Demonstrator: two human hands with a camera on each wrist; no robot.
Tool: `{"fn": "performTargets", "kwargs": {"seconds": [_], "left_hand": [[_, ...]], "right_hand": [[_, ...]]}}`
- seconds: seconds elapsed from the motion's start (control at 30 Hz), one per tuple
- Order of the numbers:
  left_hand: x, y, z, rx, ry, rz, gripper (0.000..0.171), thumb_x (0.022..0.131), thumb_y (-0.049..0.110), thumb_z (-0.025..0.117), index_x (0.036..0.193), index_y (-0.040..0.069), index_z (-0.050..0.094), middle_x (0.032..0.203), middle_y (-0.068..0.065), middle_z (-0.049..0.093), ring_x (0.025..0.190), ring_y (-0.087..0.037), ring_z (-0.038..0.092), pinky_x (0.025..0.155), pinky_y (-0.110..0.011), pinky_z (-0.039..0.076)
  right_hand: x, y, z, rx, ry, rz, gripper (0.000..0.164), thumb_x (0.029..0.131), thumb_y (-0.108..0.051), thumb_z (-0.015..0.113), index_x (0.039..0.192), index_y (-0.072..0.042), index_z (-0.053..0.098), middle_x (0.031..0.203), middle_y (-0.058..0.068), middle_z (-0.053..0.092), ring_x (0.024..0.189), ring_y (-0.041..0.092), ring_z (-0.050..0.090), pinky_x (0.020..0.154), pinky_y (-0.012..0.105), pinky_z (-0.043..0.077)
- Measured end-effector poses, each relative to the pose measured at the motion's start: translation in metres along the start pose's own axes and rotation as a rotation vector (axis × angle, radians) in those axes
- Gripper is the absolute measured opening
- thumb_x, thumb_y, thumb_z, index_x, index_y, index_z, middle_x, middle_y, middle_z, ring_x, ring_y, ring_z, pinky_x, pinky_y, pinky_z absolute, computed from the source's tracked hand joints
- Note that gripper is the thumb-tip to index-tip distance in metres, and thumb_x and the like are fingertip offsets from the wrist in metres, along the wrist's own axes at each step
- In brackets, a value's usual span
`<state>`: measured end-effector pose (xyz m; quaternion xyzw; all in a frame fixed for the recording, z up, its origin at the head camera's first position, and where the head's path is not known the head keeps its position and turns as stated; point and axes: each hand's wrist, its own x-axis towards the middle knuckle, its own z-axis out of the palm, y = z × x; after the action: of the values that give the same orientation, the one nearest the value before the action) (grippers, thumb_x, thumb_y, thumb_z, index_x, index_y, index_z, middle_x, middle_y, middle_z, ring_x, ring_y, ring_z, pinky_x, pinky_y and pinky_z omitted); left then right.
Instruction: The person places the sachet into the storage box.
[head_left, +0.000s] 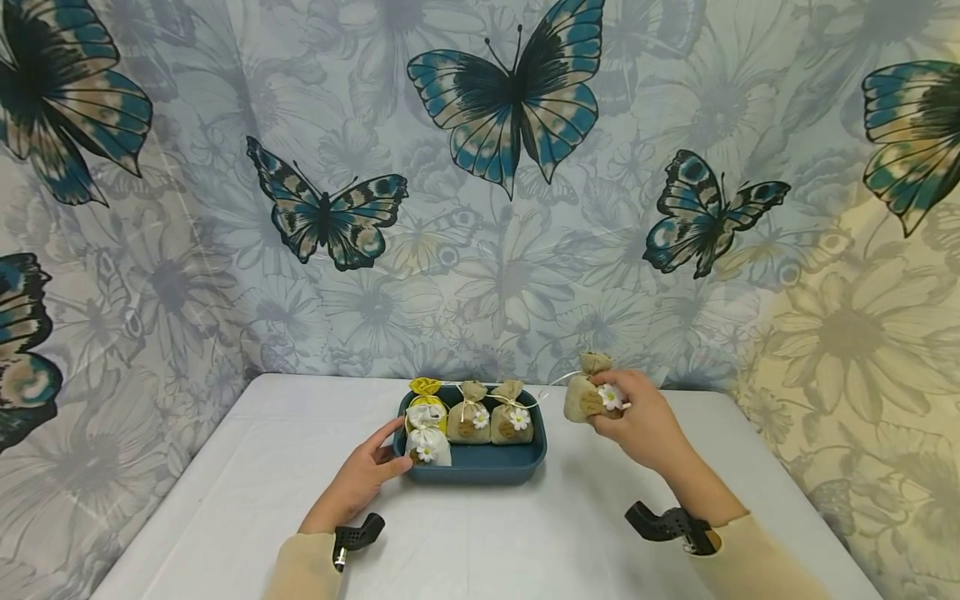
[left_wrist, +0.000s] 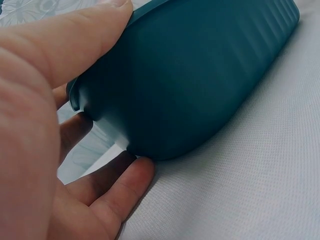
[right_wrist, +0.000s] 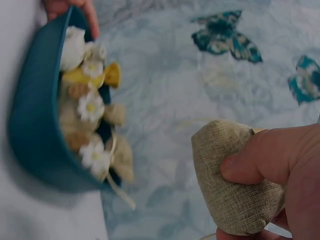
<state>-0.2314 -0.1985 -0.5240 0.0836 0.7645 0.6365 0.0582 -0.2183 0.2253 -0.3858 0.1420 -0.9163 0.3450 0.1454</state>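
My right hand (head_left: 643, 423) pinches a beige burlap drawstring sachet (head_left: 577, 402) with a white daisy, held up to the right of a blue-green plastic bin (head_left: 474, 476). In the right wrist view my thumb presses on the cloth of this sachet (right_wrist: 215, 165). My left hand (head_left: 362, 477) grips the bin's left end, its thumb at the rim and fingers round the outside wall (left_wrist: 175, 90). Inside the bin stand a white sachet (head_left: 428, 442) at front left, a yellow sachet (head_left: 425, 387) partly hidden behind it, and two beige sachets (head_left: 468, 427) along the back.
The bin stands on a table with a white cloth (head_left: 262, 467). Behind the table hangs a patterned fabric (head_left: 480, 275) with butterflies and flowers. Black camera mounts (head_left: 667, 525) sit on both wrists.
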Motion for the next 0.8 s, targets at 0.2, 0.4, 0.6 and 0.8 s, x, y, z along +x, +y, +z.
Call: {"fn": "performTargets", "kwargs": {"seconds": [0.2,0.4,0.6,0.8], "left_hand": [[0.0,0.001,0.0,0.0,0.0,0.001,0.074,0.088,0.027,0.079,0.153,0.027,0.043,0.155,-0.018,0.035,0.137,-0.037,0.04,0.103,-0.055,0.041],[-0.001,0.001,-0.001,-0.016,-0.007,0.001,0.075,0.088,0.026,0.079,0.153,0.027,0.043,0.154,-0.018,0.036,0.136,-0.035,0.041,0.103,-0.054,0.041],[0.0,0.001,-0.001,-0.018,-0.014,0.006,0.075,0.087,0.026,0.08,0.152,0.028,0.043,0.154,-0.017,0.037,0.136,-0.035,0.042,0.102,-0.054,0.041],[0.0,0.001,0.0,-0.015,-0.009,0.007,0.075,0.087,0.027,0.08,0.153,0.027,0.043,0.154,-0.017,0.037,0.136,-0.036,0.041,0.102,-0.055,0.041]], "right_hand": [[0.014,-0.041,0.018,0.017,-0.031,-0.06,0.047,0.078,-0.01,0.083,0.121,-0.012,0.065,0.121,0.011,0.053,0.092,0.025,0.057,0.072,0.037,0.053],[0.024,-0.071,0.039,0.055,-0.076,-0.109,0.047,0.08,-0.014,0.084,0.123,-0.014,0.064,0.12,0.008,0.054,0.089,0.022,0.055,0.072,0.037,0.051],[0.028,-0.084,0.064,0.112,-0.118,-0.077,0.048,0.08,-0.015,0.086,0.124,-0.018,0.065,0.118,0.005,0.053,0.086,0.022,0.052,0.068,0.037,0.049],[0.029,-0.079,0.09,0.111,-0.161,-0.028,0.047,0.08,-0.018,0.087,0.122,-0.021,0.066,0.12,0.002,0.053,0.086,0.02,0.052,0.067,0.037,0.048]]}}
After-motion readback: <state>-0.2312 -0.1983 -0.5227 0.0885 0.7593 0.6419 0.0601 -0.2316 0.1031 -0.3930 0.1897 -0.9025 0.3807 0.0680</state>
